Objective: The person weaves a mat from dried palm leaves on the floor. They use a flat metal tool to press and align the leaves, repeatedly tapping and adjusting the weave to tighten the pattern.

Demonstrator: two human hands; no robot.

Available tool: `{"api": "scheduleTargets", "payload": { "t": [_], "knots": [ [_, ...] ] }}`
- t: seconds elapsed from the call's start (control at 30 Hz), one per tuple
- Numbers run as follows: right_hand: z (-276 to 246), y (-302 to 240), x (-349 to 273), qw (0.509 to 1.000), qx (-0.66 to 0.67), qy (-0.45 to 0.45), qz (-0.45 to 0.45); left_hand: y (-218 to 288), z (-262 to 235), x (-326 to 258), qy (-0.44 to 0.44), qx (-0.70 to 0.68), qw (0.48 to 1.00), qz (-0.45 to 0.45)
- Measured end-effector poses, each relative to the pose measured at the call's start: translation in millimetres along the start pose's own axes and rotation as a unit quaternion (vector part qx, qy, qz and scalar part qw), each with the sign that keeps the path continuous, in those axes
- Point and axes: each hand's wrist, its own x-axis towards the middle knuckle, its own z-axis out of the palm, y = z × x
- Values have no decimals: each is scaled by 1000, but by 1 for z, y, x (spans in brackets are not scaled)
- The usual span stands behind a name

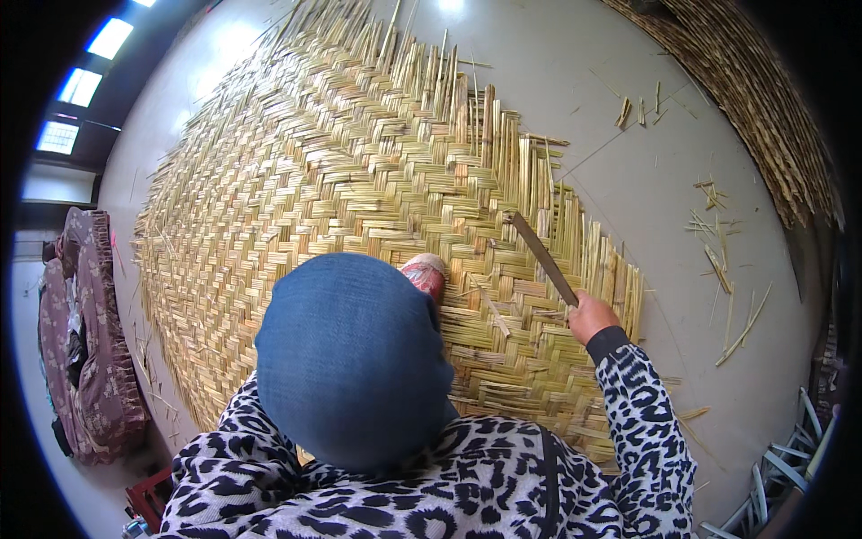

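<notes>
A large woven mat of split, yellow-green reed strips lies on the floor beneath me, in a diagonal over-and-under pattern. My right hand is closed around the near end of a long, flat, dark tool with a small bent tip. It slants up and left over the mat's right part, its tip close to where the weave meets loose strip ends. Whether the tip touches the strips I cannot tell. My left hand is hidden behind the blue head covering. A foot in red patterned footwear rests on the mat.
Uneven strip ends stick out along the mat's far right edge. Cut scraps litter the grey floor. A thick bundle of long stalks lies at far right. Metal legs stand near right. A purple flowered cloth-covered seat is at left.
</notes>
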Motion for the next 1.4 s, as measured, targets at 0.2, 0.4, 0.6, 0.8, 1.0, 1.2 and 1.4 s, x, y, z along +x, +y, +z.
{"api": "scheduleTargets", "payload": {
  "t": [0.2, 0.4, 0.6, 0.8, 1.0, 1.2, 1.4],
  "knots": [
    [-12, -23, -11, 998, -7, 46, -41, -6, -1, 6, -2, -10, 1000, 8],
    [-38, -86, -14, 990, 51, 80, -104, -10, -10, 19, -12, -23, 1000, 11],
    [-41, -134, 22, 965, 100, 161, -182, -11, -24, 38, -43, -18, 999, 8],
    [-19, -156, 95, 998, -26, -9, -54, -22, -38, 55, -98, -8, 995, -5],
    [-42, -150, 106, 996, 61, -39, -42, -15, -54, 62, -171, 21, 985, 20],
    [-79, -183, 149, 991, 113, 23, -73, 115, -163, 121, 74, 21, 939, 336],
    [-69, -213, 215, 996, 49, -29, -71, 239, -215, 201, 238, 163, 773, 565]
  ]
}}
